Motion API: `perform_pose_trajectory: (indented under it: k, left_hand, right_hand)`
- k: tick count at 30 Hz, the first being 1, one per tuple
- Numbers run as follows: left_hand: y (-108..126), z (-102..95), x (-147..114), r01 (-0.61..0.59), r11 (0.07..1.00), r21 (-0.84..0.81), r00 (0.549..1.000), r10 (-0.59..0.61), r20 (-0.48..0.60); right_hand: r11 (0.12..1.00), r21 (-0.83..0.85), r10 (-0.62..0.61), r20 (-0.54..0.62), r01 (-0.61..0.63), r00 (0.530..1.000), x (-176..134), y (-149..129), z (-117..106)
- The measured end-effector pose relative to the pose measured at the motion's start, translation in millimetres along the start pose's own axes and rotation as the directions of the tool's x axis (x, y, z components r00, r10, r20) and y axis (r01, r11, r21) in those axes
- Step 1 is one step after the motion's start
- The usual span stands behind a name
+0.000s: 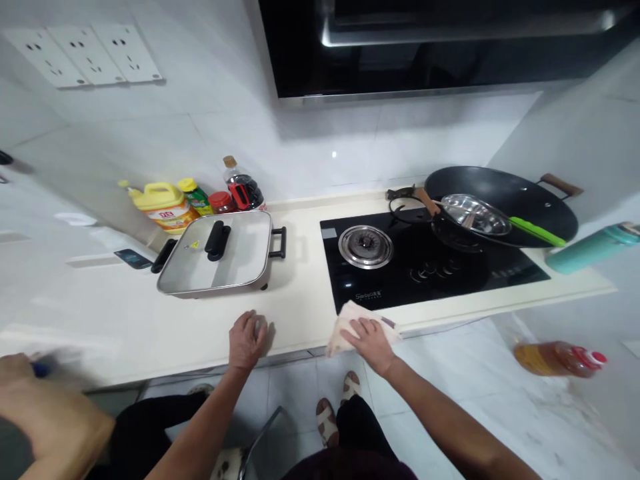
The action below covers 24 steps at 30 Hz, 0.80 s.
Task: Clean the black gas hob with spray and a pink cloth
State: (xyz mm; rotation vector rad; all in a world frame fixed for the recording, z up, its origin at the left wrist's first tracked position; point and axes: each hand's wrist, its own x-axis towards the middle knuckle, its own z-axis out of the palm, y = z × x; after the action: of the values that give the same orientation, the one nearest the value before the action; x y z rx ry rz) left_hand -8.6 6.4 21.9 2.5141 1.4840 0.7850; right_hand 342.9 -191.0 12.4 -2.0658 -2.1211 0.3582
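Right hand spread over a pale cloth beside the cooktop, left hand slack, loosely curled, at the tabletop near a lidded pan

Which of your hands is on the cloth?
The right hand, on the pale cloth by the stove; the left hand, near the lidded pan, has none.

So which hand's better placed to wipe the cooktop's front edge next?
Right, likely: the right hand lies on the cloth at the front of the cooktop. The left hand is farther off, nearer the lidded pan.
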Motion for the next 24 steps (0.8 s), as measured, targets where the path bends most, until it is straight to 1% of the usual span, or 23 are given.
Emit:
perform_pose_trajectory:
  k: [3, 6, 8, 10, 12, 14, 17, 19, 20, 21, 22, 23, 24]
  left_hand:
    - [3.4, -0.9, 1.0, 0.013, 1.000, -0.003, 1.000, -0.013, -0.008]
    - [7.5, -0.6, 1.4, 0.034, 0.999, -0.022, 0.999, -0.034, 0.003]
    - [10.2, 0.3, 0.9, 0.058, 0.997, -0.042, 0.998, -0.057, 0.016]
    - [12.7, 1.0, 0.3, 0.088, 0.994, -0.067, 0.996, -0.086, 0.031]
    - [14.5, 0.5, 0.9, 0.122, 0.987, -0.102, 0.992, -0.118, 0.044]
    - [16.3, -1.9, 3.8, 0.160, 0.976, -0.151, 0.987, -0.154, 0.053]
    - [24.0, -8.1, 10.0, 0.230, 0.937, -0.263, 0.973, -0.224, 0.055]
    - [36.7, -11.7, 7.4, 0.294, 0.884, -0.364, 0.954, -0.297, 0.049]
    - [46.0, -12.5, 1.5, 0.334, 0.845, -0.417, 0.937, -0.347, 0.046]
    - [57.1, -12.4, -8.1, 0.382, 0.796, -0.470, 0.911, -0.409, 0.048]
    - [69.5, -11.4, -21.5, 0.436, 0.733, -0.523, 0.876, -0.478, 0.061]
    - [82.7, -9.4, -37.9, 0.500, 0.650, -0.572, 0.823, -0.562, 0.080]
    - [96.0, -6.7, -56.1, 0.569, 0.545, -0.616, 0.755, -0.642, 0.130]
  right_hand:
    - [0.990, -0.075, 0.117, -0.033, -0.120, 0.993, -27.6, 52.6, -13.4]
    - [0.959, -0.153, 0.224, -0.104, -0.238, 0.969, -48.9, 87.9, -21.0]
    - [0.933, -0.201, 0.264, -0.179, -0.298, 0.948, -55.9, 96.1, -21.2]
    - [0.919, -0.217, 0.274, -0.245, -0.328, 0.930, -54.7, 89.7, -17.8]
    - [0.926, -0.216, 0.253, -0.251, -0.309, 0.934, -44.0, 68.5, -12.3]
    - [0.948, -0.212, 0.203, -0.178, -0.239, 0.963, -24.3, 33.3, -6.3]
    - [0.979, -0.174, 0.106, -0.018, -0.108, 0.994, 16.1, -37.9, 1.9]
    - [0.994, -0.108, 0.017, 0.063, -0.010, 0.998, 43.7, -87.0, 6.4]
    - [0.996, -0.079, -0.022, 0.089, 0.029, 0.996, 55.8, -108.9, 8.1]
    - [0.996, -0.071, -0.047, 0.094, 0.054, 0.994, 66.1, -127.7, 9.1]
    - [0.995, -0.058, -0.072, 0.098, 0.078, 0.993, 74.1, -143.0, 9.4]
    - [0.994, -0.043, -0.091, 0.098, 0.096, 0.991, 79.7, -154.5, 8.9]
    - [0.993, -0.023, -0.109, 0.099, 0.111, 0.989, 83.0, -162.0, 7.6]
